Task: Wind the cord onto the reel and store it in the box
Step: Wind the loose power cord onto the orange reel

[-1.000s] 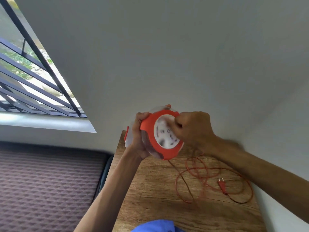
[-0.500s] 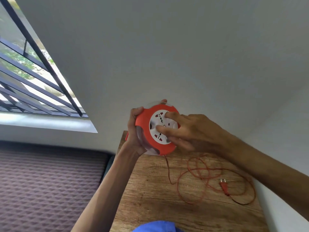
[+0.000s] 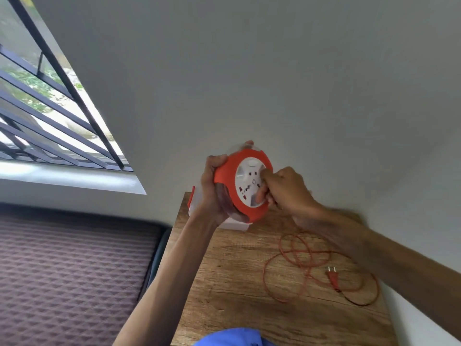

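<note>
One reel [image 3: 243, 182]: round, orange rim, white socket face, clear side walls, held up in the air above the far left corner of the worktop [image 3: 237, 278], its face turned toward the camera. One left hand [image 3: 212, 193]: fingers clenched around the reel's left edge, thumb on the orange rim, fingertips showing over the top. One right hand [image 3: 287, 193]: at the reel's right side, fingers [image 3: 264, 193] curled and pinched against the white face; what part they grip cannot be told. One cord [image 3: 306, 260]: thin, orange, lying loose in several overlapping loops on the worktop to the right of and nearer than the reel, under the right forearm; most of it is unwound, and a dark band of windings shows through the reel's clear wall. One plug [image 3: 333, 277]: orange, two pins, at the cord's end, lying flat among the loops, well apart from the reel. One box [image 3: 199, 208]: white or clear with an orange clip, on the worktop directly behind the reel, largely hidden by the left hand. One worktop: wood grain, set into the corner of the wall. One mattress [image 3: 74, 270]: brown, quilted, left of the worktop. One barred window [image 3: 50, 108]: above the mattress, far left of the reel.
</note>
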Demonstrator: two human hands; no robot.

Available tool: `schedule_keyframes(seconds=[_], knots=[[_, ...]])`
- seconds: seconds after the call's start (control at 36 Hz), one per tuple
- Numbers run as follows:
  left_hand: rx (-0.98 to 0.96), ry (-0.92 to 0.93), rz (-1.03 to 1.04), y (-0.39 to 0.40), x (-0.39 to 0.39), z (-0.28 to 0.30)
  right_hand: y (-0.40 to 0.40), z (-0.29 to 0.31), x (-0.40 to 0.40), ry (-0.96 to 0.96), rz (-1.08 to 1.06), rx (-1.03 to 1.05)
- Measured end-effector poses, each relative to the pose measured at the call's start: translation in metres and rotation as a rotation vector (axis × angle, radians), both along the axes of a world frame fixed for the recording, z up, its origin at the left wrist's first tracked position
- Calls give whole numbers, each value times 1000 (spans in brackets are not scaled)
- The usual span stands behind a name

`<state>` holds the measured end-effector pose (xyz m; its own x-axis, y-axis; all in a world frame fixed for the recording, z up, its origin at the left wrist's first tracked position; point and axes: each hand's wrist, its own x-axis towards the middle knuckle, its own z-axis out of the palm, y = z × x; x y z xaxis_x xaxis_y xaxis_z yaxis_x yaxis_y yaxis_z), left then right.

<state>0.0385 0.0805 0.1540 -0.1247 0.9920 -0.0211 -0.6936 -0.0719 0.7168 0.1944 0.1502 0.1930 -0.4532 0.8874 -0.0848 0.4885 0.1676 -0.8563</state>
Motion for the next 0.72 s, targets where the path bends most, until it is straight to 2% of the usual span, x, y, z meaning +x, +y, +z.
schedule_keyframes(seconds=[0.03,0.08,0.17,0.22,0.28,0.33,0.42,0.56,0.64,0.72], knots=[[-6,-7,-5,-1,0,1,0,1,1,12,40,-30],[-17,-26,-32,-3,-1,-4,-1,6,4,-19,126,110],[-56,-22,-79,-6,-7,-12,1,14,15,-128,256,756],[-45,-24,-124,-7,-8,-10,3,20,24,-185,520,1157],[-17,-36,-161,-8,-9,-8,10,21,32,-301,799,1341],[-6,-69,-187,-9,-11,-13,14,27,36,-385,880,1342],[-23,-87,-223,-7,-16,-19,17,32,35,-462,863,1303],[-6,-76,-252,-8,-15,-20,12,26,29,-367,840,1307],[-21,-67,-235,-6,-15,-19,6,23,23,-379,779,1276],[-13,-44,-198,-6,-14,-17,5,24,20,-379,760,1355]])
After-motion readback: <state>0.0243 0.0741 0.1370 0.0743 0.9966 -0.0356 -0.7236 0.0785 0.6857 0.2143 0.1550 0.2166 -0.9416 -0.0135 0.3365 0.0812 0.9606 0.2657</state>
